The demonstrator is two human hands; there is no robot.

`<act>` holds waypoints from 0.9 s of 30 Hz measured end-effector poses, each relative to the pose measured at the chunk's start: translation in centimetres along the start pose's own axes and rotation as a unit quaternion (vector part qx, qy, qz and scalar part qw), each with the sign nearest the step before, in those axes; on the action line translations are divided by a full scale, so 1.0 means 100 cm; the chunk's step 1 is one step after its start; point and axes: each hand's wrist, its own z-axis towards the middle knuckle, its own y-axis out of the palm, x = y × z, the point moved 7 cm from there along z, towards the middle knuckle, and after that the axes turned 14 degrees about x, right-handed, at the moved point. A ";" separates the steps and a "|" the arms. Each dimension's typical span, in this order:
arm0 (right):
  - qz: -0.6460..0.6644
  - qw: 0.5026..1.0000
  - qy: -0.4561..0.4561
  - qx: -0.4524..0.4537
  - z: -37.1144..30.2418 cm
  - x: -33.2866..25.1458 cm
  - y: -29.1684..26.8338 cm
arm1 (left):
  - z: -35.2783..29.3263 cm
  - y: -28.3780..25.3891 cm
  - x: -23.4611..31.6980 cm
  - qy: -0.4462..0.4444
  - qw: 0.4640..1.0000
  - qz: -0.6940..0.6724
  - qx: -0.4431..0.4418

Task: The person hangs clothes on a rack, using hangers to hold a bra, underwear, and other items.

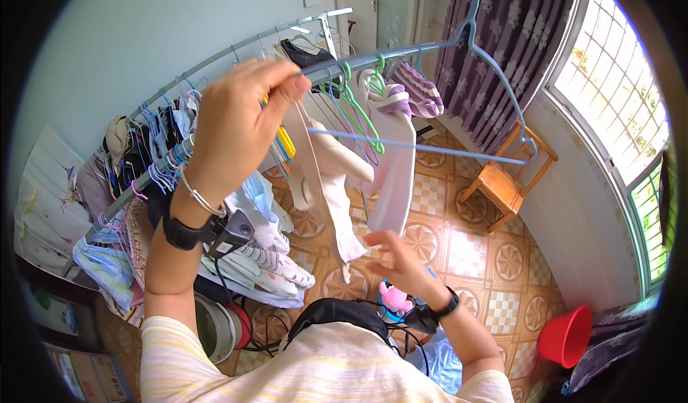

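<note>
My left hand (247, 112) is raised and closed around one end of a blue-grey clothes hanger (471, 27), whose hook points up to the upper right. A pale cream garment (333, 188) with a long thin edge or strap hangs just below the same fingers. Lower down, my right hand (407, 263) has its fingers apart beside the garment's bottom edge; I cannot tell whether a fingertip touches it. Behind the garment hang a white and lilac piece of clothing (393, 166) and a green hanger (365, 120).
A metal clothes rack (215, 57) full of hung clothes runs along the left. Near the window stand a wooden chair (498, 188) and a red bucket (566, 336). A purple flowered curtain (494, 66) hangs behind. Black cables (269, 331) and a pink item (395, 297) lie low by my body.
</note>
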 end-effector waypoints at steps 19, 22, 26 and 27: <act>-0.333 0.921 0.001 0.202 -0.019 0.177 -0.128 | -0.036 -0.101 -0.114 -0.201 0.979 -0.005 -0.027; -0.101 0.916 0.229 0.312 0.003 0.133 -0.162 | -0.065 -0.121 -0.123 -0.191 0.982 0.004 -0.012; 0.187 0.915 0.128 0.333 0.030 0.068 -0.179 | -0.094 -0.110 -0.125 -0.217 0.976 -0.001 -0.033; 0.226 0.916 0.110 0.314 0.039 0.045 -0.175 | -0.102 -0.111 -0.125 -0.220 0.975 -0.003 -0.021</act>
